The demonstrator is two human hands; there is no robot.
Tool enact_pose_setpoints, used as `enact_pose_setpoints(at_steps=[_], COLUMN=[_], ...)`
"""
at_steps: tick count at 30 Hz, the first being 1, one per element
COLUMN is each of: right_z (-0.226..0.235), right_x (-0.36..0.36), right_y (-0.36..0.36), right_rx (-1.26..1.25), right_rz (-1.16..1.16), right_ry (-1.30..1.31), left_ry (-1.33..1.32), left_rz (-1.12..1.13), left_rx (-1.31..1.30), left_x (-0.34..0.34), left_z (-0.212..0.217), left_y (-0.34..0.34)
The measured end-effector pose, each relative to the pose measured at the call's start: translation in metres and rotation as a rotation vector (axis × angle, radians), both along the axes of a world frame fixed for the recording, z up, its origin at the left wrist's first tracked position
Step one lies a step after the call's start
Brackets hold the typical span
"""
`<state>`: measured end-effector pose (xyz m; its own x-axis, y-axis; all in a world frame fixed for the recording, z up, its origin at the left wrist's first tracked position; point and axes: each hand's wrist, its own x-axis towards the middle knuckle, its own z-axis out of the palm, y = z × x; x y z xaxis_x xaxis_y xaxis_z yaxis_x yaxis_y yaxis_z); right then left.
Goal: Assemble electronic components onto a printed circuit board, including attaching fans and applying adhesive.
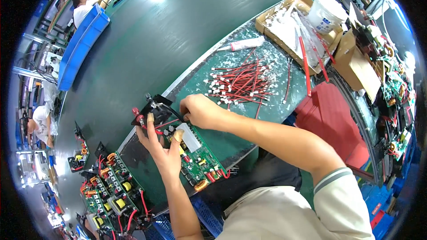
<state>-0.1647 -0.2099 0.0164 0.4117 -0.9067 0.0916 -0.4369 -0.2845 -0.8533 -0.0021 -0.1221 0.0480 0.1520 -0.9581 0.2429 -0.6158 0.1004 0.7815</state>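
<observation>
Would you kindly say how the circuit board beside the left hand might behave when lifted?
The green circuit board would likely stay stiff, being flat. Its edge-mounted orange coil might get knocked; its looped red wire could snag.

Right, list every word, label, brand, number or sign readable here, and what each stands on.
None can be read well enough to quote.
White bucket: blue print, too small to read.
White tube: reddish print, too small and blurred.
Green circuit board: no legible marking.
</observation>
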Motion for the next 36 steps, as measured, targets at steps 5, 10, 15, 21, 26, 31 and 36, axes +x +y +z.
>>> enact_pose_setpoints(at_steps=[5,10,15,21,26,31,36], right_z=[0.004,-0.005,0.006,-0.004,0.006,0.013,0.065], right_x=[-0.006,-0.002,0.005,0.008,0.004,0.003,-0.102], right_y=[-0.015,-0.015,-0.023,-0.023,-0.028,-0.028,-0.063], right_rx=[0.347,0.161,0.244,0.13,0.158,0.071,-0.257], right_rz=[0.053,0.053,0.077,0.08,0.121,0.158,-0.266], right_ry=[-0.106,-0.036,0.158,0.123,0.195,0.231,0.386], left_ry=[0.016,-0.01,0.016,-0.018,0.012,-0.018,-0.072], left_rz=[-0.002,-0.008,-0.022,-0.001,-0.006,-0.037,0.033], left_rx=[0.014,0.01,-0.011,0.016,0.04,-0.117,-0.109], left_x=[0.006,0.003,0.009,0.006,0.003,0.004,0.0], left_z=[-0.006,-0.008,-0.013,-0.005,-0.004,-0.007,-0.012], left_y=[-0.003,-0.003,-0.006,-0.005,-0.006,-0.004,0.013])
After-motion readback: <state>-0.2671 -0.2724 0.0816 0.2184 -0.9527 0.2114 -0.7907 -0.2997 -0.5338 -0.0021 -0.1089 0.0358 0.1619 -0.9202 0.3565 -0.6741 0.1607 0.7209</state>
